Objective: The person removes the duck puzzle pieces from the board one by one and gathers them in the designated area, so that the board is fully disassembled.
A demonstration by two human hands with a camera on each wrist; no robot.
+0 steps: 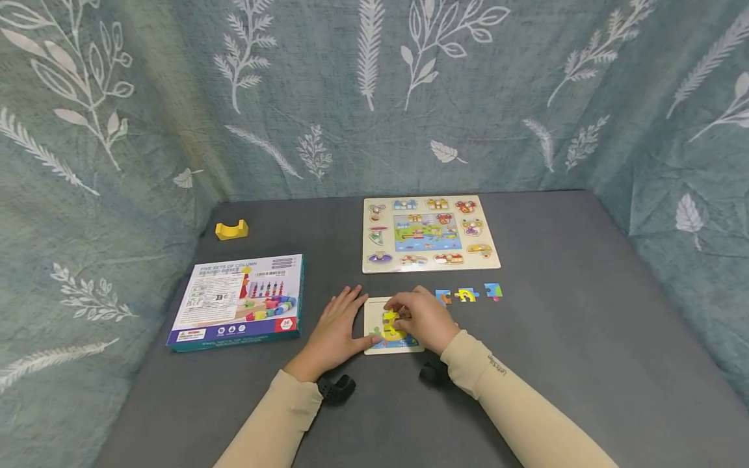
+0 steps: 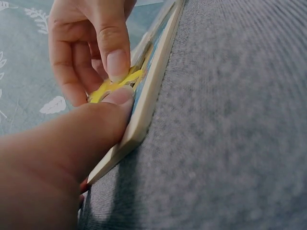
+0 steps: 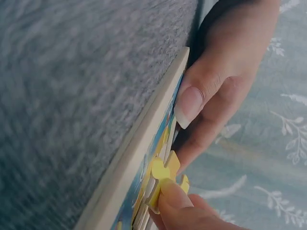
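Note:
A small square wooden puzzle tray [image 1: 394,351] lies on the table between the two hands. My left hand [image 1: 335,333] rests along its left side, fingers spread on the table and thumb pressing on the tray's lower left. My right hand [image 1: 426,320] pinches a yellow jigsaw piece [image 3: 163,172] between thumb and fingers, tilted over the tray. Blue and yellow puzzle picture shows in the lower part of the tray; the right fingers hide some of it. Three loose jigsaw pieces, the middle one yellow and blue [image 1: 467,295], lie in a row past the right hand.
Behind the tray lies a larger wooden peg puzzle board [image 1: 374,265]. A flat cardboard toy box [image 1: 234,299] sits to the left, with a yellow curved block [image 1: 231,230] beyond it. Patterned fabric [image 1: 328,97] hangs around the grey table [image 1: 562,364].

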